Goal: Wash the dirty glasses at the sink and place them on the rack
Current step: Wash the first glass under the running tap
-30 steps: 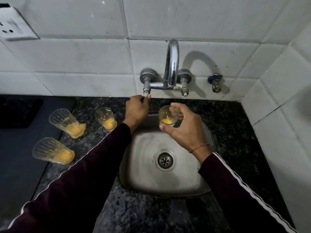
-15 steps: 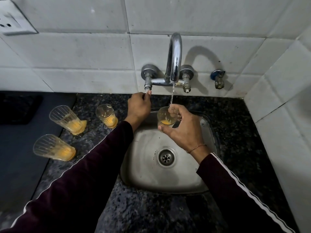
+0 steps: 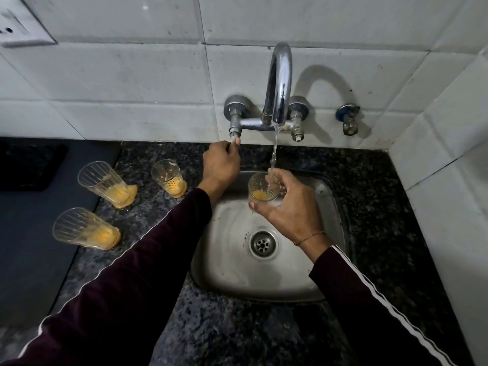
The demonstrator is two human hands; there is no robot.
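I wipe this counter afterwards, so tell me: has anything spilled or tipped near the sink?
Yes. An orange puddle spreads on the counter around the far left glass, left of the sink. No glass has tipped.

The socket plate [image 3: 18, 30] is cut off at the frame's edge — perhaps half visible.

Left arm reaches up from seven o'clock toward twelve, dark sleeve to the wrist, left hand [image 3: 220, 165] curled with fingertips pinching the tap handle [image 3: 234, 138]. Right arm comes in from five o'clock, wrist bent toward eleven, right hand [image 3: 286, 204] wrapped round the glass [image 3: 260, 190], thumb along its near side.
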